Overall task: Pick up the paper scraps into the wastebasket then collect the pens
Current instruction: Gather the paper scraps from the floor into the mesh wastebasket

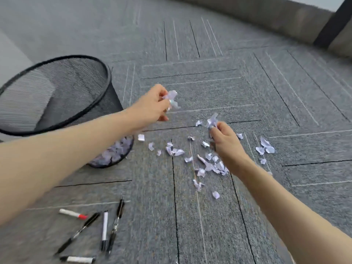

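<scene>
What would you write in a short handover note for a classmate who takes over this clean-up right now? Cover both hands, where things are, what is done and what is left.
Left hand: pinches a bunch of paper scraps, raised to the right of the wastebasket.
Right hand: grips more scraps, low over the scattered scraps on the carpet.
Done: some scraps already lie in the wastebasket.
Left: drop both handfuls in, clear the remaining scraps, then collect the pens, all untouched on the carpet near the left forearm.

1 head-worn view looks forward and down, close over the carpet point(209, 225).
</scene>
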`<action>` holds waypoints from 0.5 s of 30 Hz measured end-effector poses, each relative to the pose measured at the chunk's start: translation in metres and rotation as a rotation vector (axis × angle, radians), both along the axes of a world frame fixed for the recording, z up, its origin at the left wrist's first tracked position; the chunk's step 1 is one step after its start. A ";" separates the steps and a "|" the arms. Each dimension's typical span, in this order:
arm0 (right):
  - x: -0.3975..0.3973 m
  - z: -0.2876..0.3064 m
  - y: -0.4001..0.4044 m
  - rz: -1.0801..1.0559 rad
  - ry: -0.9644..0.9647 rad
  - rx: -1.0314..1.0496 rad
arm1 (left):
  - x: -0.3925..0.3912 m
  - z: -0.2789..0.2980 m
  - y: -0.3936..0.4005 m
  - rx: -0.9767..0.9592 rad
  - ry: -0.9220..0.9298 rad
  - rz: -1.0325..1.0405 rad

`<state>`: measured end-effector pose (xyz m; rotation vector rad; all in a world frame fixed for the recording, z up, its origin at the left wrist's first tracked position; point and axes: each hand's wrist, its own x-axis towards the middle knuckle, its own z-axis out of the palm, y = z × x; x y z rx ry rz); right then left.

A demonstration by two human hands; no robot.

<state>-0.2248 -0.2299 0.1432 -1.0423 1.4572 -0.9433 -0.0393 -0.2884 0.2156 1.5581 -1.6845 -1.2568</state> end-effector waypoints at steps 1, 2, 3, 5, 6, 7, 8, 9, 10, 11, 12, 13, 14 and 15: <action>0.013 0.020 -0.010 0.039 -0.012 -0.048 | 0.016 0.018 -0.007 -0.047 -0.033 0.012; 0.028 0.042 -0.019 0.075 -0.046 -0.089 | 0.033 0.037 -0.012 -0.105 -0.107 0.024; 0.044 0.063 -0.028 0.112 -0.112 -0.113 | 0.051 0.051 -0.018 -0.163 -0.229 0.031; 0.081 0.106 -0.041 0.210 -0.305 -0.109 | 0.089 0.071 -0.026 -0.215 -0.512 0.052; 0.102 0.127 -0.045 0.276 -0.385 -0.094 | 0.108 0.076 -0.028 -0.193 -0.615 0.079; 0.123 0.143 -0.048 0.346 -0.413 -0.074 | 0.125 0.076 -0.029 -0.150 -0.692 0.102; 0.144 0.155 -0.052 0.413 -0.394 -0.059 | 0.139 0.073 -0.028 -0.094 -0.746 0.113; 0.163 0.162 -0.057 0.469 -0.305 -0.058 | 0.151 0.068 -0.027 -0.033 -0.769 0.117; 0.182 0.165 -0.061 0.505 -0.184 -0.073 | 0.161 0.062 -0.024 0.025 -0.758 0.124; 0.197 0.164 -0.066 0.529 -0.047 -0.106 | 0.172 0.056 -0.022 0.074 -0.730 0.142; 0.210 0.163 -0.070 0.541 0.059 -0.139 | 0.182 0.051 -0.020 0.119 -0.709 0.161; 0.222 0.157 -0.076 0.544 0.130 -0.163 | 0.190 0.046 -0.017 0.152 -0.697 0.181; 0.230 0.153 -0.079 0.523 0.176 -0.178 | 0.198 0.042 -0.015 0.175 -0.694 0.194; 0.237 0.148 -0.079 0.506 0.221 -0.192 | 0.203 0.039 -0.014 0.194 -0.693 0.200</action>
